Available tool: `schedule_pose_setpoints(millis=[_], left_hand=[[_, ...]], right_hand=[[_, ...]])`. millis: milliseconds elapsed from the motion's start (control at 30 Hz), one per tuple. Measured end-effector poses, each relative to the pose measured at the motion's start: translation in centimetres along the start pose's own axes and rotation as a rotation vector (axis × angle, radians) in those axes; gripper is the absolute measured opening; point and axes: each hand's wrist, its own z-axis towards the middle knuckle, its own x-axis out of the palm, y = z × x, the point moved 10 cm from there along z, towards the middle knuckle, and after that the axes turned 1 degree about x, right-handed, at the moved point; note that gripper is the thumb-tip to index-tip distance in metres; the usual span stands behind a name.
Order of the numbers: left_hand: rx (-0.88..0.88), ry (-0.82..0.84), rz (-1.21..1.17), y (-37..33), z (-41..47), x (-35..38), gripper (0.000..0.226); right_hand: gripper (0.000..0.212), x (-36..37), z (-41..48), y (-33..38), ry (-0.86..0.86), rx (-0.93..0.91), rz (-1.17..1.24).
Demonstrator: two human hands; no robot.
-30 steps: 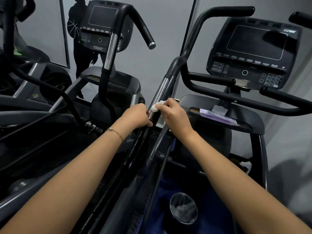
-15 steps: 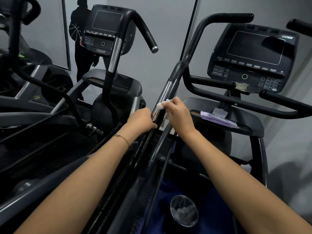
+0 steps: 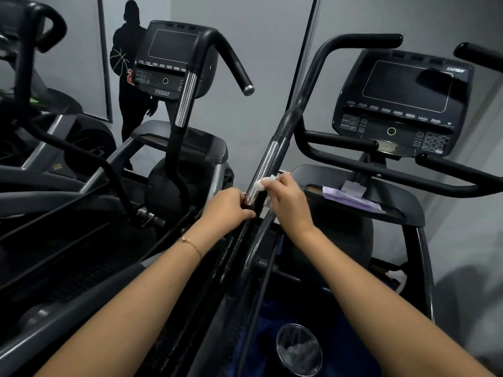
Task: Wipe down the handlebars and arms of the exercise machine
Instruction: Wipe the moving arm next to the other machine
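The machine's (image 3: 343, 238) dark tray (image 3: 404, 200), at 2 o'clock in view, is carrying a purple packet (image 3: 351, 200), which is lying flat along its middle. A small pale card (image 3: 353, 187) is sitting at the packet's 12 o'clock edge, touching it.

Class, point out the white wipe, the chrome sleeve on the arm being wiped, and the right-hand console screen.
White wipe (image 3: 260, 183): head view, bunched tip.
Chrome sleeve (image 3: 263, 166): head view, mid-length.
Console screen (image 3: 408, 85): head view, glass centre.

The console (image 3: 402, 104) stands right of the machine arm (image 3: 265, 164).
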Motion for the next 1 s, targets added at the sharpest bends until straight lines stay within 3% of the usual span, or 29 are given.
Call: schedule_pose_setpoints(millis=[167, 300, 400, 533, 600, 667, 833, 1000], left_hand=[[0.005, -0.089, -0.079, 1.2, -0.7, 0.1, 0.034], [-0.030, -0.093, -0.114, 1.4, -0.8, 0.1, 0.032], [-0.044, -0.090, -0.124, 1.5, -0.7, 0.2, 0.034], [-0.033, -0.032, -0.120, 1.7, -0.4, 0.4, 0.034], [-0.028, 0.029, -0.130, 1.7, 0.0, 0.5, 0.030], [-0.006, 0.027, -0.242, 1.1, 0.2, -0.1, 0.029], [0.042, -0.006, -0.910, -0.8, -0.1, -2.2, 0.013], [0.035, -0.075, -1.029, -0.2, 0.8, -3.1, 0.013]], right_hand=[[0.020, 1.0, -2.5, 1.1, 0.057, -0.085, -0.010], [0.030, -0.3, -0.3, -0.4, -0.052, 0.053, 0.064], [0.019, 0.1, -1.8, 0.2, -0.109, 0.075, 0.052], [0.020, 1.0, -4.0, 1.2, -0.017, 0.001, 0.074], [0.018, 0.6, -3.1, 0.3, 0.017, 0.097, 0.179], [0.017, -0.2, -2.0, -0.7, -0.002, 0.248, 0.365], [0.014, -1.0, 0.4, -0.1, -0.066, 0.378, 0.634], [0.023, -0.2, 2.0, 1.5, -0.010, 0.337, 0.697]])
